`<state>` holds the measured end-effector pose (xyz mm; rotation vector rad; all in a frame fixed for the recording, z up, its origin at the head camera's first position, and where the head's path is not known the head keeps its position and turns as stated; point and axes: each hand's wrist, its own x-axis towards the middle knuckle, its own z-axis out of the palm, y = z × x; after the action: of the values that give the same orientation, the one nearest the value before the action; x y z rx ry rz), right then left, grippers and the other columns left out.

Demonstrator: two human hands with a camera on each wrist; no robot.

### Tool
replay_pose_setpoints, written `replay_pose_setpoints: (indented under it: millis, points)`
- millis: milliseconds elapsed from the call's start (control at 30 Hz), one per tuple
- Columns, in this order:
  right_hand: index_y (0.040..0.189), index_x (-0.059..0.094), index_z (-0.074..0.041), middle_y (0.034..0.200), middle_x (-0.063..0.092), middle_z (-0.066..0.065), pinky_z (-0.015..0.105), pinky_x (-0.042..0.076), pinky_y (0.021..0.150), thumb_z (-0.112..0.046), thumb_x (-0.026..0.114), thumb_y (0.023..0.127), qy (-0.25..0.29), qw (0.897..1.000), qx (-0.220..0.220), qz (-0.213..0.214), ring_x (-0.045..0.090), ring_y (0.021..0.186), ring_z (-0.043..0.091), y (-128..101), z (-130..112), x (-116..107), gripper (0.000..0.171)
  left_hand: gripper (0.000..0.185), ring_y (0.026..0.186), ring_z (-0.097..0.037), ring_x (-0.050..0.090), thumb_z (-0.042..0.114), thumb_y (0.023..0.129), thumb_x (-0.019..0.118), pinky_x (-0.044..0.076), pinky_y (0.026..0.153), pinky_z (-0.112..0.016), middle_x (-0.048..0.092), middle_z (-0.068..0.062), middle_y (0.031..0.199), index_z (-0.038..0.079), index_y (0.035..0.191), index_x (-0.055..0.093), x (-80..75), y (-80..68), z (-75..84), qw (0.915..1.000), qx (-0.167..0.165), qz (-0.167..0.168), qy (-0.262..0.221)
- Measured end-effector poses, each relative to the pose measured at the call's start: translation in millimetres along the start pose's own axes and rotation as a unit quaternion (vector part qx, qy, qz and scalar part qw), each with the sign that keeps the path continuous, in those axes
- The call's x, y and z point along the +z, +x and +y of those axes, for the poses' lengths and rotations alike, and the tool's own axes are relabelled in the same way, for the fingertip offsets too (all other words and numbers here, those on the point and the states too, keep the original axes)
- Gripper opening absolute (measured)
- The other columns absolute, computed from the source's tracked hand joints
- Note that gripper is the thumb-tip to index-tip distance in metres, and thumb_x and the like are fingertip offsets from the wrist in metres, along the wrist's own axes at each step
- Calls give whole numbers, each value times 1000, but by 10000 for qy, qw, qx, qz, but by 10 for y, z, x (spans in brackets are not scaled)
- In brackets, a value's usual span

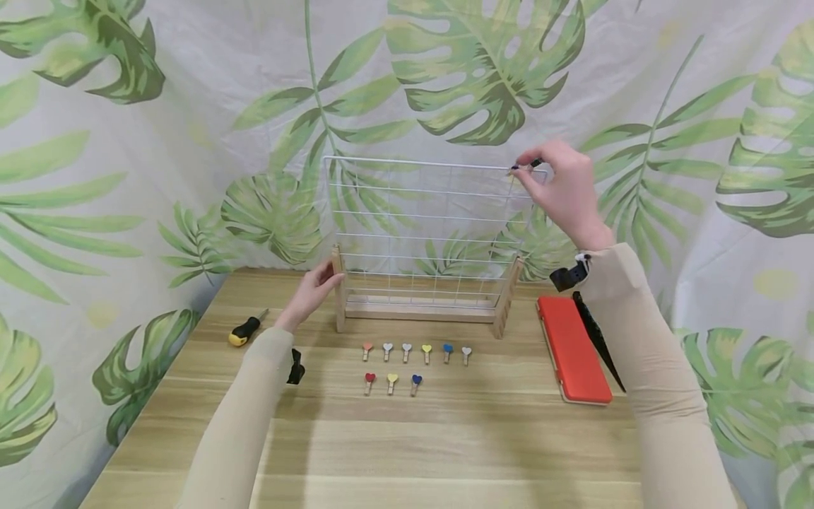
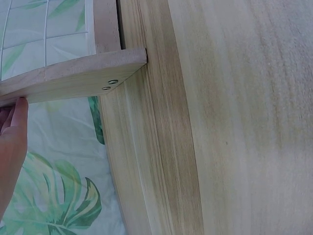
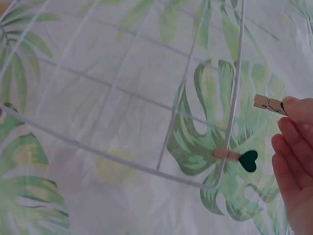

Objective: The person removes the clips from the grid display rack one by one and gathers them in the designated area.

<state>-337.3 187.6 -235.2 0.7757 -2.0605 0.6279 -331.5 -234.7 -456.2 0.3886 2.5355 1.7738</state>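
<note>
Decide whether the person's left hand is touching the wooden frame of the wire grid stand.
Touching. In the left wrist view a fingertip of the left hand presses against the underside of the wooden frame; the head view agrees, showing the hand at the frame's left post.

No lettering, label, brand, number or sign can be read in any view: not on the red case (image 1: 574, 348) at 4 o'clock of the rack (image 1: 427, 244), nor on the screwdriver (image 1: 246, 329) at its 8 o'clock.
</note>
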Motion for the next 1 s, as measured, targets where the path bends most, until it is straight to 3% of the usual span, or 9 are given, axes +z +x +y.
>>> replay_pose_setpoints:
  millis: [200,433,700,1000]
  points:
    - [97,72,5,96,74,19,44,54,92,-3,77,85,289,9987,-210,-352,68,92,33,-340,-120,159,16,59,147,-42,31,15,105,48,31,121,-53,31,-31,156,-8,154,23,-12,9,6,10000,-8,6,-55]
    - [93,71,1,91,74,15,42,59,83,2,78,81,768,9906,-367,-1072,69,87,28,-990,-156,625,14,58,147,-42,33,15,106,47,32,120,-53,32,-31,156,-7,154,23,-18,7,-10,10000,9,-4,-54]
    - [92,72,-2,90,73,10,36,61,79,-4,78,82,1235,9712,52,-2036,71,86,22,-1816,-282,1075,12,61,148,-42,30,17,106,47,30,121,-53,30,-31,157,-7,155,21,-7,-1,-21,10000,-81,-30,-4]
    - [93,73,-5,89,75,6,38,61,76,-7,75,87,1657,9382,759,-2943,71,83,17,-2364,-459,1376,7,59,147,-41,33,15,106,47,33,120,-53,32,-31,156,-6,155,23,4,4,-4,10000,5,0,-56]
